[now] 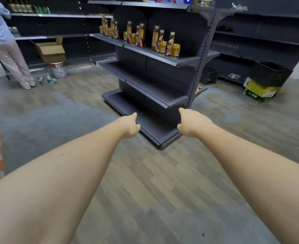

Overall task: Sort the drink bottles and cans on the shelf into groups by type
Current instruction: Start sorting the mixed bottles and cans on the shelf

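A dark grey shelf unit (162, 56) stands ahead of me. Its upper shelf carries tall bottles (155, 38) with brown-orange labels, mixed with short yellow cans (175, 51). They stand in three loose clusters: left (110, 29), middle (136, 35) and right. My left hand (130, 126) and my right hand (192, 123) reach forward at the height of the bottom shelf, well short of the drinks. Both hang with fingers loosely curled and hold nothing.
Two lower shelves (145, 85) and the base hold nothing. A person (2, 41) stands at the far left by wall shelving. A cardboard box (52, 51) sits on a white bucket (58, 69). At the right are a black basket (270, 73) and a green-yellow carton (259, 92).
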